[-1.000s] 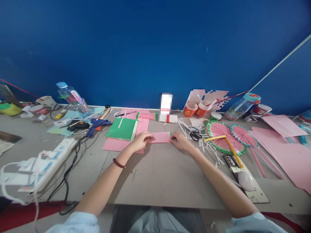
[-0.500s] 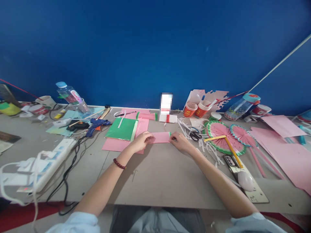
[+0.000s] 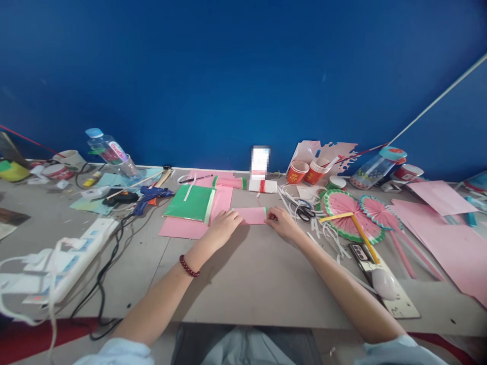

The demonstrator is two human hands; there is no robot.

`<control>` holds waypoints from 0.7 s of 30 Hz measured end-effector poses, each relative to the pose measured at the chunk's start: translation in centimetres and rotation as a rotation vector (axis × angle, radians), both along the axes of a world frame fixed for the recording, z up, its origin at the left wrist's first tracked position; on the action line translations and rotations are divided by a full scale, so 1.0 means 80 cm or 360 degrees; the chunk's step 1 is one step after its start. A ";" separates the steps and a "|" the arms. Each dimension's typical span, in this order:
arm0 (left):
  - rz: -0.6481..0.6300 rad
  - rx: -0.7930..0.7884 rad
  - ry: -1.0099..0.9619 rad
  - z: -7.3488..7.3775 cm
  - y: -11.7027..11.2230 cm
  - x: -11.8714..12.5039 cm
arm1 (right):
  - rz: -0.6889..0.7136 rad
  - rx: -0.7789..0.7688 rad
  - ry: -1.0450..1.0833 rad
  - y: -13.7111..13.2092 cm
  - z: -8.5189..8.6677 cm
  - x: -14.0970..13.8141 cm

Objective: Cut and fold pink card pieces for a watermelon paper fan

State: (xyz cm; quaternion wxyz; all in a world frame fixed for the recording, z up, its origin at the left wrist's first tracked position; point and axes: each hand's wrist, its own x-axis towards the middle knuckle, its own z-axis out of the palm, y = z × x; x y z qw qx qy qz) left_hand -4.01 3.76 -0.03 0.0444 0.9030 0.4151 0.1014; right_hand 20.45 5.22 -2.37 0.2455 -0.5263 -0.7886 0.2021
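Note:
A narrow piece of pink paper (image 3: pixel 253 216) with a green edge at its right end lies on the table before me. My left hand (image 3: pixel 225 223) rests over its left end, palm down with the fingers laid out forward on it. At the green end, the curled fingers of my right hand (image 3: pixel 279 221) pinch the paper. Behind and left of my left hand are a green paper pack (image 3: pixel 190 203) and pink sheets (image 3: pixel 178 229). Black-handled scissors (image 3: pixel 305 213) lie among white paper strips just right of my right hand.
Two watermelon-patterned paper fans (image 3: pixel 344 213) lie at the right, near a phone (image 3: pixel 359 252) and a white mouse (image 3: pixel 384 284). Red paper cups (image 3: pixel 298 172) stand against the blue wall. On the left are a blue glue gun (image 3: pixel 152 197), a power strip (image 3: pixel 81 258) and a bottle (image 3: pixel 110 149).
My left hand has gone from a pinch at the paper's left end to lying flatter over it. My right hand stays at the green end.

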 end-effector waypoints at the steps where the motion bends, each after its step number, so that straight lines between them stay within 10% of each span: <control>1: 0.0003 0.0049 0.0031 0.000 -0.002 0.002 | -0.0002 -0.0002 0.0008 -0.002 0.001 -0.001; 21: 0.0260 0.0390 0.0536 -0.017 -0.054 0.045 | 0.0138 0.0439 -0.0982 -0.052 0.014 -0.033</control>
